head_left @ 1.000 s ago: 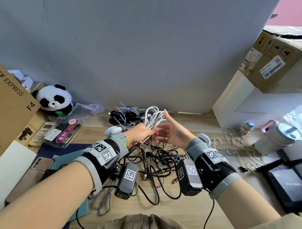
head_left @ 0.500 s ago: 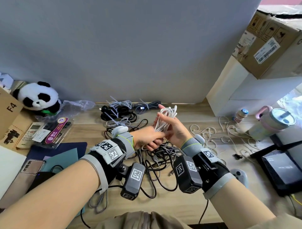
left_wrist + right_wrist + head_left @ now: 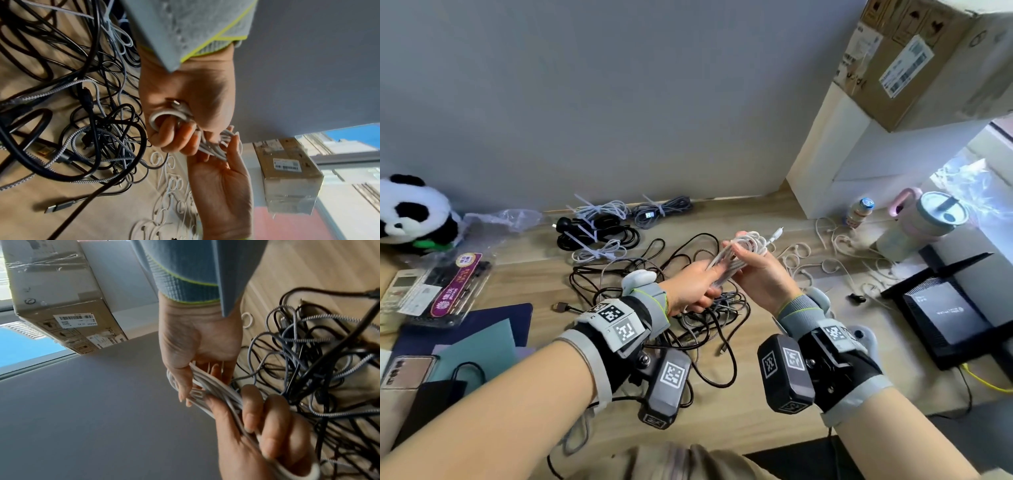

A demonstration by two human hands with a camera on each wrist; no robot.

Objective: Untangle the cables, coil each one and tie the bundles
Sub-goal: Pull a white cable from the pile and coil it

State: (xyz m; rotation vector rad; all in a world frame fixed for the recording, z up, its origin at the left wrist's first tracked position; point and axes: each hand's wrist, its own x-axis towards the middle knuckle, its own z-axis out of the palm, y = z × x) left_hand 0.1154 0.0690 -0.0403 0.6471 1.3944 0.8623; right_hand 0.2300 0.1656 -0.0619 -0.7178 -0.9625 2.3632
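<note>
Both hands hold one coiled white cable (image 3: 739, 253) up in the air above the light wooden desk (image 3: 722, 404); the left hand (image 3: 693, 286) has its fingers (image 3: 168, 134) curled round one end of the coil; the right hand (image 3: 760, 270) pinches the other end, thumb on top; a messy pile of black and grey cables (image 3: 654, 284) lies under the hands; four tied cable bundles (image 3: 616, 226) sit by the grey wall (image 3: 619, 85).

both forearms raised over desk; left hand (image 3: 695, 284) and right hand (image 3: 760, 274) curled, gripping, fingers meeting.
</note>
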